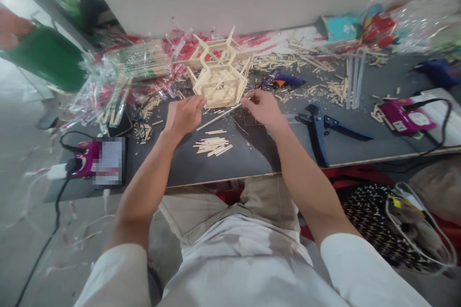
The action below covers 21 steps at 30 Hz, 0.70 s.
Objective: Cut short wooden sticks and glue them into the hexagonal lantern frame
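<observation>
Two hands meet at a stick framework, set at twelve o'clock on the dark table.
Taking the framework as the clock's centre, the left hand bunches its fingers at eight o'clock; the right hand has thumb and forefinger close together at four, beside the upper end of a pale rod. Whether either hand pinches anything, I cannot tell. Good handling probably calls for light, even pressure low on the base, since such thin sticks may flex. Counted: one framework, one rod by the hands, one blue cutter farther out at four, one glue gun at three, and a stick pile at six, too overlapped to count.
</observation>
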{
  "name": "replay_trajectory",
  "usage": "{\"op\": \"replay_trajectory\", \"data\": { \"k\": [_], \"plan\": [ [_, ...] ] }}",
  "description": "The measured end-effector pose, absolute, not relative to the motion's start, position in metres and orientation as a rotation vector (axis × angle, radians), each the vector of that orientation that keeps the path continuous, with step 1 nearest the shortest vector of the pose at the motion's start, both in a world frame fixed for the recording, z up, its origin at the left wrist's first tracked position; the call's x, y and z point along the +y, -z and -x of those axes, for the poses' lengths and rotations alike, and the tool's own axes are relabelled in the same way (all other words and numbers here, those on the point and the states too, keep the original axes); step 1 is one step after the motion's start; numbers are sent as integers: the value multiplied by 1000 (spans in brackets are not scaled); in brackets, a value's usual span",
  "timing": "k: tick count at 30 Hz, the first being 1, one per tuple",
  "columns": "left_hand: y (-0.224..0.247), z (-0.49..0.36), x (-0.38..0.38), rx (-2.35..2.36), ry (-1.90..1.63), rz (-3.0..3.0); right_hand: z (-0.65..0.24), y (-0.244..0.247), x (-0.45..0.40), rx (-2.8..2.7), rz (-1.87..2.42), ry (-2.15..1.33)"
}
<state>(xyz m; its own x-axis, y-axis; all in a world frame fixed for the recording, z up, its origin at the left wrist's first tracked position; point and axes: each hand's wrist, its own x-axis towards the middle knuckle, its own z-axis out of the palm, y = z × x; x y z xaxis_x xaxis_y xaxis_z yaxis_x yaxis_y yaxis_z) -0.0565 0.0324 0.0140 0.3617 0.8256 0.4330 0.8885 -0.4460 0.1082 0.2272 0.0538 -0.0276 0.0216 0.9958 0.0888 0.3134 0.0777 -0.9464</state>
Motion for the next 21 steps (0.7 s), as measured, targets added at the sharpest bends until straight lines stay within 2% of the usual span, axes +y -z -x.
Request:
{"op": "replay_trajectory", "data": {
  "k": [7, 15, 21],
  "plan": [
    [-9, 50, 28, -1461, 619, 2655, -229, 21, 48, -1711, 1532, -716],
    [-5, 41, 23, -1430, 589, 2750, -228, 17, 45, -2009, 1456, -669],
    [-3, 37, 23, -1513, 579, 2799, -224, 19, 46, -1950, 1489, -597]
  ]
}}
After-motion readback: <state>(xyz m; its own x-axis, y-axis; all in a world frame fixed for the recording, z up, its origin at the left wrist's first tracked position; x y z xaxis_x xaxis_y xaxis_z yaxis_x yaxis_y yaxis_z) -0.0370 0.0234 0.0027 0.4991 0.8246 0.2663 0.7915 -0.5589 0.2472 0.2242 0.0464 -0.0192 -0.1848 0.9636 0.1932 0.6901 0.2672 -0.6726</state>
